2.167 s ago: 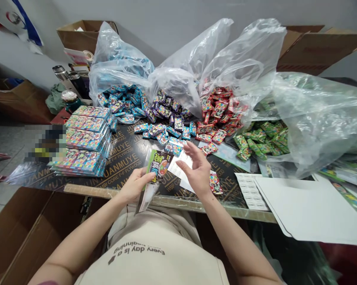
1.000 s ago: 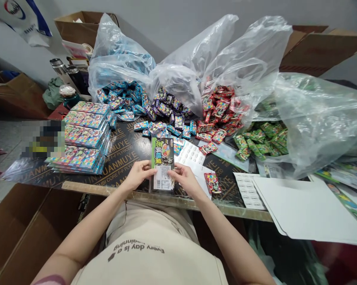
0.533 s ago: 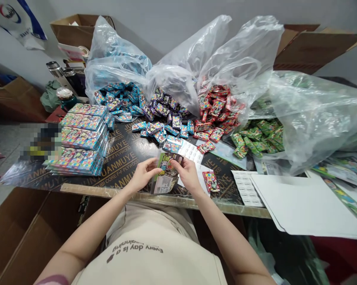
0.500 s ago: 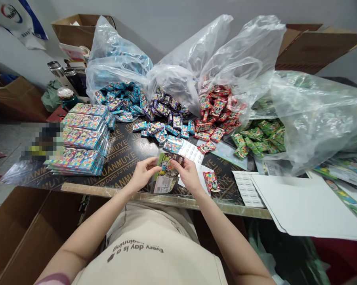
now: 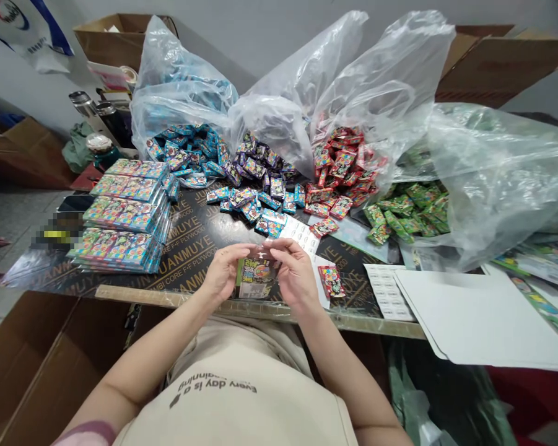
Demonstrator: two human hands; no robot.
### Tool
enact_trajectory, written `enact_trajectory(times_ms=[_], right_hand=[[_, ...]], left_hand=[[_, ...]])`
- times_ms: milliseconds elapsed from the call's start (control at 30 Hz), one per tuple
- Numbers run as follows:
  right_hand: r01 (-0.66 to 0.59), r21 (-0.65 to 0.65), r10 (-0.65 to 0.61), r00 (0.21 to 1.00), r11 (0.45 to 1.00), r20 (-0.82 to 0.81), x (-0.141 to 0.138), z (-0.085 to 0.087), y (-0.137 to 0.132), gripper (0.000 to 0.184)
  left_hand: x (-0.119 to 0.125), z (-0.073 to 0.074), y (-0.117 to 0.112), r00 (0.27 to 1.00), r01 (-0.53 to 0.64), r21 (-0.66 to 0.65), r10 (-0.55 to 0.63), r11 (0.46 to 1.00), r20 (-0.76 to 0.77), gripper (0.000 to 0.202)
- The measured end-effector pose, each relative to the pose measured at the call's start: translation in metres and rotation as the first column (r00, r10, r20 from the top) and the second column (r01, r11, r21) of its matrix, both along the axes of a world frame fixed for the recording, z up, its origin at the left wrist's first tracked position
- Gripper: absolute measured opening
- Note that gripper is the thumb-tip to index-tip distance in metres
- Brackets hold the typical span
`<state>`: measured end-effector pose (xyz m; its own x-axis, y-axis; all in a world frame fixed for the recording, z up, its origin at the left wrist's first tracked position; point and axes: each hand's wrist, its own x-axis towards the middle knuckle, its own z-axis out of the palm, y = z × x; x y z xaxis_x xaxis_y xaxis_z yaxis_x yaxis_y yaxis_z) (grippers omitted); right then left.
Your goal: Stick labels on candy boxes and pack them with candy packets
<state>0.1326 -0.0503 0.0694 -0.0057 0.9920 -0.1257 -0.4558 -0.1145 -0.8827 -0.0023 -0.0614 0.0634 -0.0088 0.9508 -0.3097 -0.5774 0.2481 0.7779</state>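
My left hand [image 5: 223,272] and my right hand [image 5: 297,275] hold a small dark-and-green printed packet [image 5: 256,275] between them, above the table's front edge. The fingers of both hands pinch its top edge, where a clear strip shows between the fingertips. Whether anything is inside the packet I cannot tell. To the right of my right hand lies a red packet [image 5: 331,282] on white paper. Just beyond my fingers are a sheet of white stickers [image 5: 301,235] and a blue packet [image 5: 270,223].
Plastic bags spill blue [image 5: 192,148], purple [image 5: 255,161], red [image 5: 344,161] and green packets [image 5: 413,207] along the back. Stacked flat packs [image 5: 121,214] stand at left. White sheets [image 5: 483,316] overhang the front edge at right. Cardboard boxes [image 5: 501,65] stand behind.
Both hands have shifted from the packet's sides and face to its top edge, fingertips closer together. The packet now hangs below the fingers. The view has tipped slightly.
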Motion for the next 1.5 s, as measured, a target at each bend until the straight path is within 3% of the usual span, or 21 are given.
enact_trajectory(times_ms=[67,133,167,233,300,333,500,633,800,867,933,1000,1067,1133,1233,1300,1367,1433,1500], right_hand=[[-0.013,0.104,-0.002,0.989,0.994,0.145,0.009,-0.004,-0.001,0.009],[-0.020,0.289,-0.078,0.943,0.957,0.324,0.018,-0.008,-0.003,0.010],[-0.046,0.384,-0.121,0.909,0.922,0.400,0.023,-0.010,-0.003,0.012],[-0.135,0.518,-0.171,0.849,0.844,0.500,0.031,-0.011,-0.005,0.015],[-0.222,0.553,-0.163,0.811,0.803,0.562,0.037,-0.009,-0.006,0.017],[-0.246,0.551,-0.156,0.798,0.797,0.582,0.039,-0.007,-0.007,0.017],[-0.282,0.467,-0.094,0.769,0.838,0.632,0.041,0.007,-0.009,0.013],[-0.280,0.349,-0.018,0.757,0.894,0.653,0.040,0.016,-0.014,0.011],[-0.303,0.366,-0.018,0.748,0.880,0.663,0.037,0.022,-0.016,0.009],[-0.310,0.396,-0.048,0.733,0.864,0.678,0.038,0.022,-0.014,0.009],[-0.322,0.427,-0.078,0.716,0.845,0.694,0.040,0.018,-0.013,0.011],[-0.347,0.476,-0.115,0.699,0.808,0.706,0.044,0.011,-0.012,0.012],[-0.386,0.554,-0.169,0.689,0.737,0.705,0.048,0.001,-0.014,0.015],[-0.405,0.638,-0.243,0.686,0.656,0.685,0.052,-0.008,-0.016,0.022],[-0.394,0.687,-0.315,0.675,0.611,0.667,0.053,-0.017,-0.019,0.028],[-0.377,0.647,-0.271,0.685,0.662,0.676,0.052,-0.021,-0.019,0.032],[-0.330,0.557,-0.178,0.721,0.763,0.670,0.049,-0.030,-0.018,0.051],[-0.305,0.416,-0.056,0.746,0.857,0.663,0.044,-0.046,-0.017,0.076],[-0.358,0.256,0.120,0.759,0.898,0.640,0.036,-0.065,-0.014,0.075]], left_hand=[[-0.008,0.005,0.004,0.993,0.049,0.049,-0.043,0.998,-0.112,0.022],[-0.015,0.009,0.005,0.944,0.065,0.212,0.008,0.975,-0.329,0.019],[-0.017,0.010,0.004,0.888,0.091,0.338,0.077,0.937,-0.453,0.016],[-0.019,0.012,0.000,0.741,0.216,0.569,0.247,0.793,-0.624,0.016],[-0.021,0.014,-0.003,0.638,0.340,0.681,0.373,0.649,-0.674,0.016],[-0.021,0.016,-0.004,0.610,0.372,0.693,0.401,0.617,-0.684,0.014],[-0.028,0.029,-0.003,0.574,0.429,0.593,0.300,0.682,-0.762,0.006],[-0.031,0.038,-0.004,0.581,0.520,0.534,0.182,0.667,-0.793,0.012],[-0.031,0.042,-0.001,0.601,0.538,0.347,-0.061,0.768,-0.797,0.011],[-0.031,0.042,0.001,0.605,0.526,0.341,-0.062,0.779,-0.794,0.009],[-0.033,0.038,0.000,0.563,0.553,0.424,0.053,0.717,-0.825,0.007],[-0.037,0.033,-0.004,0.496,0.610,0.525,0.231,0.593,-0.837,0.011],[-0.041,0.026,-0.007,0.448,0.655,0.583,0.374,0.482,-0.812,0.017],[-0.044,0.018,-0.009,0.440,0.669,0.603,0.422,0.435,-0.793,0.018],[-0.044,0.012,-0.008,0.474,0.650,0.616,0.396,0.445,-0.786,0.015],[-0.044,0.012,-0.004,0.494,0.605,0.623,0.381,0.495,-0.782,0.013],[-0.048,0.013,0.002,0.517,0.502,0.624,0.371,0.598,-0.772,0.011],[-0.059,0.011,0.007,0.551,0.279,0.624,0.410,0.730,-0.727,0.007],[-0.075,0.001,0.009,0.563,-0.031,0.609,0.517,0.793,-0.644,0.008]])
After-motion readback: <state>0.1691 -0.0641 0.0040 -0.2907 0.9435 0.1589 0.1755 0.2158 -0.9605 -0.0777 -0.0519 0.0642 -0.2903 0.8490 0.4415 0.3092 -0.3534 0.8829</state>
